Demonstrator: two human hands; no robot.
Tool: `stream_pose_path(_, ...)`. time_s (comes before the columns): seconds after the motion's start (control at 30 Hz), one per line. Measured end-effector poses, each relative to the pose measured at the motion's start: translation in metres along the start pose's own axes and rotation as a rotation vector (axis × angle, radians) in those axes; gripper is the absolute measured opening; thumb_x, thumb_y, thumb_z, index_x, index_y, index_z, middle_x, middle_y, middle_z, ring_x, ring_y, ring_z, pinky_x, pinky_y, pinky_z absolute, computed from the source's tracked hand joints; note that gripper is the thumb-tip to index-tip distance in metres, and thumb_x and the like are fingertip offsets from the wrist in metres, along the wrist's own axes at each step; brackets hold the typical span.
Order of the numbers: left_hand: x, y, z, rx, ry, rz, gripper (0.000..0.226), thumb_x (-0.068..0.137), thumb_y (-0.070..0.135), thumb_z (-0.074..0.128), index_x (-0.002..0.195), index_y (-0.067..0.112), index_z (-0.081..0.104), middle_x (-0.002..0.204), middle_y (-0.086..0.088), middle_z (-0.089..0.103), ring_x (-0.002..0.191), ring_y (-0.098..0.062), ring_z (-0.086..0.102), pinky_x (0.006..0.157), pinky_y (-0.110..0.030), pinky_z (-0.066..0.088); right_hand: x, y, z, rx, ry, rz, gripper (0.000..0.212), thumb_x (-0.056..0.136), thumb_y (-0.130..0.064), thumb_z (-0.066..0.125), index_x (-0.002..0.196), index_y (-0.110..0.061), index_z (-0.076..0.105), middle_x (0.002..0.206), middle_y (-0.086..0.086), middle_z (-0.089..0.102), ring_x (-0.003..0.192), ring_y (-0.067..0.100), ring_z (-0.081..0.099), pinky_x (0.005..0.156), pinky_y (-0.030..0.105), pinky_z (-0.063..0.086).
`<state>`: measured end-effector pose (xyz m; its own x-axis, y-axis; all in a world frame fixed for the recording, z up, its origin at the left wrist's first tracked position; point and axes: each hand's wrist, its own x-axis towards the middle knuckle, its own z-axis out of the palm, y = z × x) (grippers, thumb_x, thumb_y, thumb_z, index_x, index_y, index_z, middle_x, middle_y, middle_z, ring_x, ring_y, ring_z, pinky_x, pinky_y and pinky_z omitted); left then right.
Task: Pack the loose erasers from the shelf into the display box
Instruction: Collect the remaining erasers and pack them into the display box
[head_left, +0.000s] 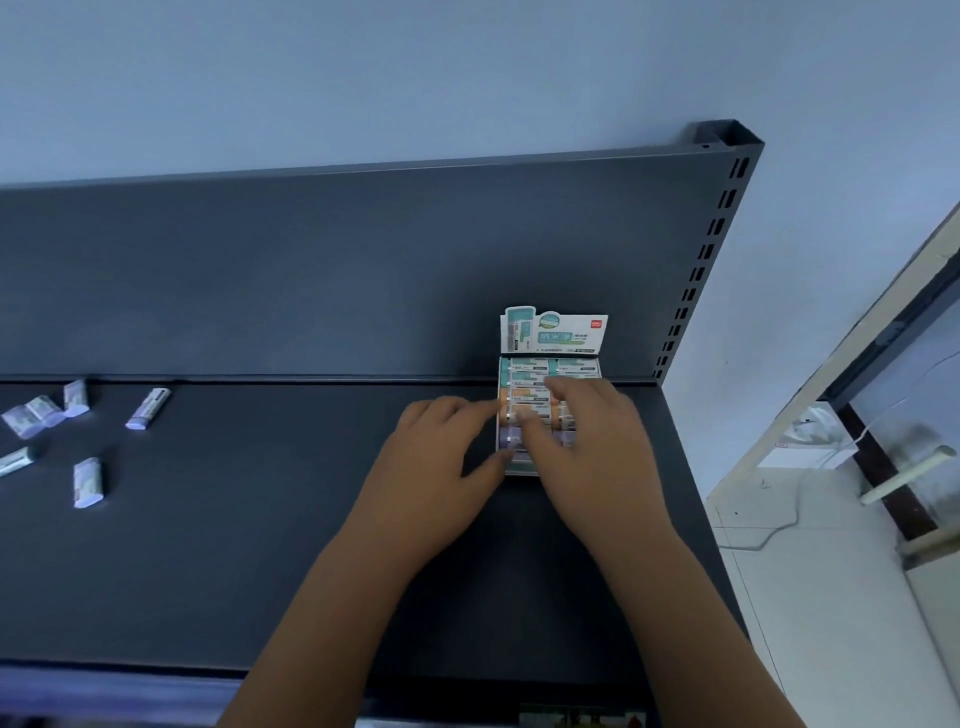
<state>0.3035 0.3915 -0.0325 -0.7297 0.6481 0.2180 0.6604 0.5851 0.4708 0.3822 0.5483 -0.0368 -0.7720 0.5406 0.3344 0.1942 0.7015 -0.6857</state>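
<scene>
Your two hands are bare: the left hand (441, 457) and the right hand (592, 452) carry no gloves, rings or watch. Your forearms are bare too, with no sleeve in view down to the bottom edge of the picture. Your fingers are slim with short nails, though blur hides finer detail at the tips.

Right hand (587, 447) covers the near right rows of the display box (524, 374). Header card (553, 335) print is too small to read. One eraser (15, 460) is cut off at the left edge.
</scene>
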Motion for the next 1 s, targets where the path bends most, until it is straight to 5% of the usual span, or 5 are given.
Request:
stream_pose_path(0.13,-0.01,-0.025,-0.021,0.049,0.08,-0.016,0.055,0.091,0.05,0.057,0.139,0.022,0.056,0.136,0.006,0.059,0.129,-0.013,0.047,0.107,-0.03,0.04,-0.014,-0.027,0.02,-0.025,-0.12,-0.064,0.044,0.092,-0.043,0.061,0.129,-0.02,0.059,0.124,-0.005,0.06,0.117,0.016,0.051,0.1,0.035,0.044)
stream_pose_path(0.23,-0.024,-0.047,-0.037,0.085,0.085,-0.032,0.056,0.093,0.053,0.058,0.139,0.022,0.056,0.138,0.006,0.058,0.13,-0.013,0.047,0.106,-0.028,0.039,-0.025,-0.045,0.036,-0.06,-0.161,-0.052,0.048,0.095,-0.044,0.059,0.136,-0.02,0.056,0.131,-0.005,0.057,0.124,0.015,0.047,0.102,0.028,0.039)
stream_pose_path(0.53,-0.071,-0.118,-0.077,0.131,0.055,-0.09,0.055,0.093,0.056,0.055,0.137,0.023,0.057,0.137,0.007,0.056,0.13,-0.016,0.046,0.105,-0.033,0.042,-0.062,-0.096,0.077,-0.153,-0.122,-0.03,0.05,0.096,-0.045,0.056,0.139,-0.02,0.054,0.134,-0.006,0.055,0.128,0.013,0.045,0.103,0.025,0.036)
stream_pose_path(1.0,-0.103,-0.129,-0.086,0.215,0.078,-0.155,0.058,0.089,0.059,0.047,0.127,0.019,0.064,0.129,0.001,0.062,0.135,-0.028,0.04,0.108,-0.044,0.042,-0.089,-0.125,0.106,-0.043,-0.212,-0.053,0.047,0.097,-0.045,0.054,0.137,-0.019,0.054,0.133,-0.005,0.054,0.127,0.013,0.044,0.103,0.026,0.038)
